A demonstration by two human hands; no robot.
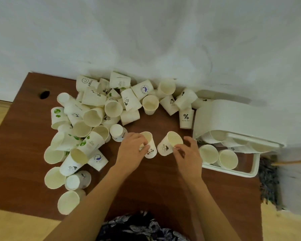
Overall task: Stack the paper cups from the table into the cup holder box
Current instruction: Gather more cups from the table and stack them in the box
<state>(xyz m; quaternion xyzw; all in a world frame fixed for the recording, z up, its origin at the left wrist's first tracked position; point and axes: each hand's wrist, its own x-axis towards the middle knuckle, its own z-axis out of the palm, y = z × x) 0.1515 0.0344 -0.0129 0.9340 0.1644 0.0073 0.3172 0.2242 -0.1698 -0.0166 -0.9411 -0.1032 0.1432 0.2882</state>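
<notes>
The left hand [131,150] holds a panda cup [149,146] and the right hand [187,153] pinches the rim of a second cup [169,143], tilted toward it, probably to nest them before the box [233,119] beside the right hand.

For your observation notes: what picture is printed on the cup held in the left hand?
A small black-and-white panda on the white cup, gripped by the left hand; head view.
</notes>
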